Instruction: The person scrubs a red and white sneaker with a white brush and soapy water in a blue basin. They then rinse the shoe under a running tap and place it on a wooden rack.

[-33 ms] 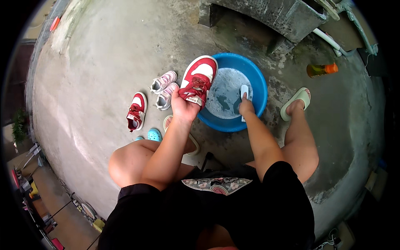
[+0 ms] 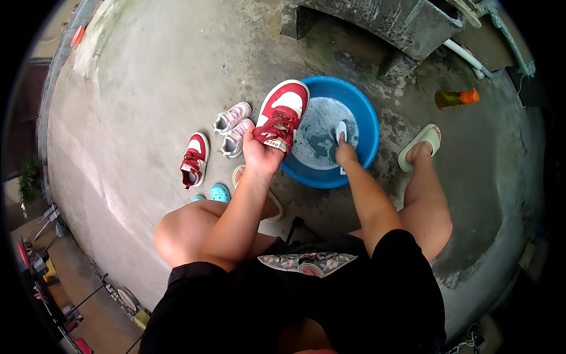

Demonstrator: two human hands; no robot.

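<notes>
My left hand (image 2: 263,154) is closed round the heel end of a red and white sneaker (image 2: 283,115), which is held up beside the rim of a blue basin (image 2: 368,133). The sneaker's laces and toe face up. Over the foamy water (image 2: 315,147) in the basin, my right hand (image 2: 346,154) grips a white scrub brush (image 2: 341,128); its bristles are hidden. The matching red and white sneaker (image 2: 194,159) rests on the concrete floor to the left, near a pair of pale pink and white shoes (image 2: 233,127).
Light blue clogs (image 2: 220,193) lie by my left knee. A bottle with an orange cap (image 2: 457,98) lies at the right, beyond my foot in a pale green slipper (image 2: 421,144). A concrete trough (image 2: 389,29) stands behind the basin, with white pipes (image 2: 466,56) beside it.
My right hand and the scrub brush have shifted slightly left over the water. The left hand still holds the sneaker in nearly the same place.
</notes>
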